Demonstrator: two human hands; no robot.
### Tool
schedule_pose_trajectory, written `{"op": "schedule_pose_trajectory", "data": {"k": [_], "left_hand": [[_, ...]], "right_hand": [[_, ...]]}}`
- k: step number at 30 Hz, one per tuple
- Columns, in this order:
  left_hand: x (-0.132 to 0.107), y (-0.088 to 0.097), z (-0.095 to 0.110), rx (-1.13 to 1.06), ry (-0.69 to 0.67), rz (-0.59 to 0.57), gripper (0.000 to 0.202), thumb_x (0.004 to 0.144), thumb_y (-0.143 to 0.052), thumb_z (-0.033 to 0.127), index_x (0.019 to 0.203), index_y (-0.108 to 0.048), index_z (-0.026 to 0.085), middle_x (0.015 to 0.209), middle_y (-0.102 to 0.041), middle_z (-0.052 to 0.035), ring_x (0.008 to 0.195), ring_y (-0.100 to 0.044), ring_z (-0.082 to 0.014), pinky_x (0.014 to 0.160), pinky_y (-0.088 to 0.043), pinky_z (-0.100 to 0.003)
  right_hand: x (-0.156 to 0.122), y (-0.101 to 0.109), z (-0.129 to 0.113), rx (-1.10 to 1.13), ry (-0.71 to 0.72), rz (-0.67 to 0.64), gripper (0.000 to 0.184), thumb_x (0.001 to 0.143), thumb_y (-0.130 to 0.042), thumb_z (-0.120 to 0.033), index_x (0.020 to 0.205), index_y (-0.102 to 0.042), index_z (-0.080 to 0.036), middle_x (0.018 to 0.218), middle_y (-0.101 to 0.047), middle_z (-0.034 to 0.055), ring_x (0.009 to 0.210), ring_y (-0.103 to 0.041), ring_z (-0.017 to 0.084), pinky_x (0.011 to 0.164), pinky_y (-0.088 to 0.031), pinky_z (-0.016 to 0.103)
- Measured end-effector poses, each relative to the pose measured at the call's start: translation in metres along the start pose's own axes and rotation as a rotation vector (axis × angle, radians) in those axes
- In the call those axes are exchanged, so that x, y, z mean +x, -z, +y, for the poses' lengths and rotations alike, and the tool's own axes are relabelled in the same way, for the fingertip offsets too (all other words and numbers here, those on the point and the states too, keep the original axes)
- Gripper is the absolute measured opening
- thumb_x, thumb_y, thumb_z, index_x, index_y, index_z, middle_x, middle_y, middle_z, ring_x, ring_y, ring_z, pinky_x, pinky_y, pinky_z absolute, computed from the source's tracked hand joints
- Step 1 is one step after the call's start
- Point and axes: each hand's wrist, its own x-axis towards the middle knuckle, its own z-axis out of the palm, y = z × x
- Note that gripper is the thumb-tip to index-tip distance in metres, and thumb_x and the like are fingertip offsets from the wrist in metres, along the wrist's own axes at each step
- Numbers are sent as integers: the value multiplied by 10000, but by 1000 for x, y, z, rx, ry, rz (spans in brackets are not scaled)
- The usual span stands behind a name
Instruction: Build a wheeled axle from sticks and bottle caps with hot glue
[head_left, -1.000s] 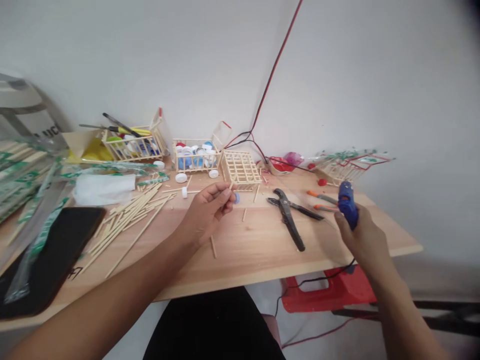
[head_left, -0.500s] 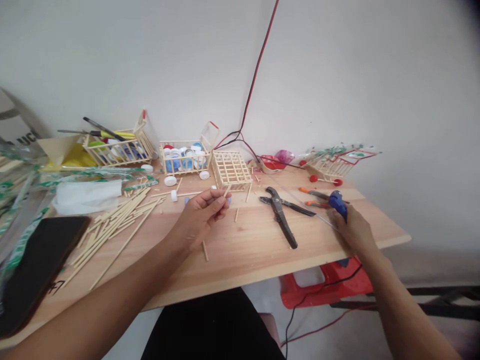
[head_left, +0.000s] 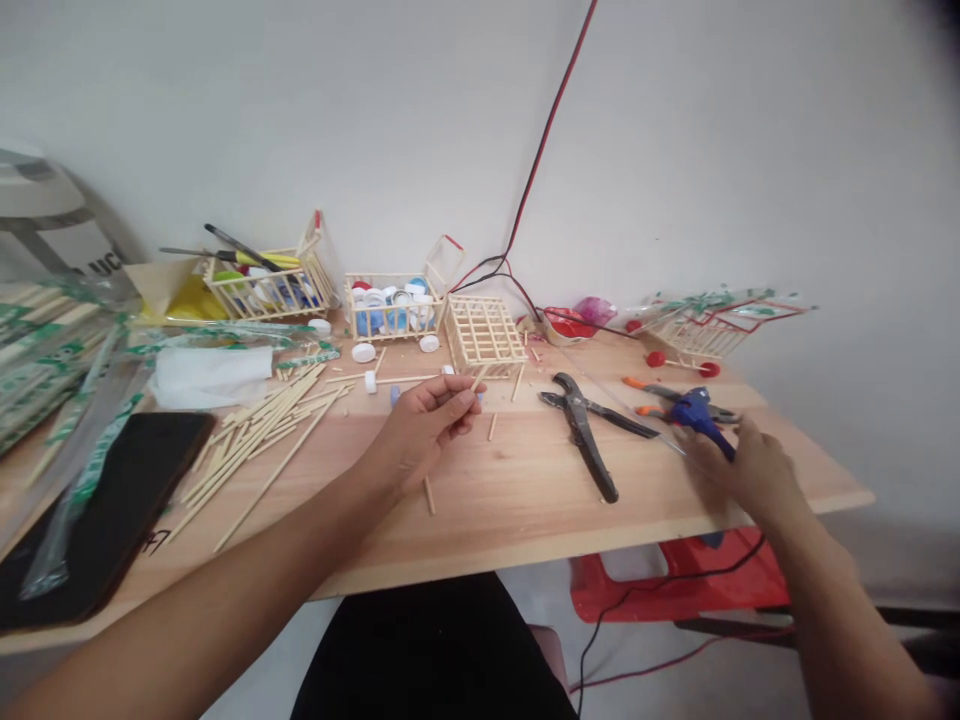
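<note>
My left hand [head_left: 420, 425] hovers over the middle of the wooden table [head_left: 510, 500], fingers pinched on a short wooden stick [head_left: 477, 378] that points toward an open stick-built crate [head_left: 484, 335]. At the table's right edge my right hand [head_left: 750, 470] rests low, closed around the handle of a blue glue gun [head_left: 697, 412], which lies tilted almost flat on the tabletop. Its black cord [head_left: 660, 585] drops off the table edge. Black pliers [head_left: 585, 432] lie between the two hands.
Loose long sticks [head_left: 262, 430] are spread at the left beside a black tablet [head_left: 105, 510]. Two stick carts filled with bottle caps [head_left: 390, 305] stand by the wall. An orange-handled tool [head_left: 649, 395] and a red-wheeled cart [head_left: 697, 335] sit at the right. A red stool [head_left: 675, 585] stands under the table.
My right hand has lowered the blue glue gun from upright in the air down onto the table near the right edge. My left hand has stayed in place with its stick.
</note>
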Motion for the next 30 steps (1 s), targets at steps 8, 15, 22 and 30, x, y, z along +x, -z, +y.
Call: {"op": "schedule_pose_trajectory", "data": {"k": [8, 15, 22, 30], "left_hand": [[0, 3, -4, 31, 0, 28, 216, 703, -772, 257, 855, -691, 127, 741, -637, -22, 608, -514, -64, 598, -383, -206], [1, 6, -6, 145, -40, 50, 191, 728, -745, 295, 831, -697, 142, 785, -645, -22, 694, -544, -89, 697, -398, -236], [-1, 2, 0, 190, -60, 128, 199, 663, -776, 299, 779, -719, 149, 709, -628, -1, 621, -442, -82, 626, -335, -235], [-4, 0, 4, 174, -69, 153, 215, 659, -788, 317, 784, -729, 153, 738, -666, -16, 705, -536, -110, 738, -393, -262]], "right_hand": [[-15, 74, -64, 333, -94, 134, 319, 839, -510, -363, 1025, -668, -157, 926, -714, 158, 903, -634, 308, 768, -422, 389], [-67, 92, -205, 639, 446, -188, 350, 860, -533, -527, 706, -576, -215, 680, -645, 22, 613, -571, 173, 583, -361, 284], [-62, 72, -243, 402, 449, -329, 197, 862, -560, -381, 758, -591, -217, 706, -676, 45, 647, -598, 194, 541, -288, 278], [-51, 65, -228, 716, 523, -403, 154, 863, -515, -295, 745, -551, -202, 708, -643, 28, 654, -574, 169, 603, -379, 276]]}}
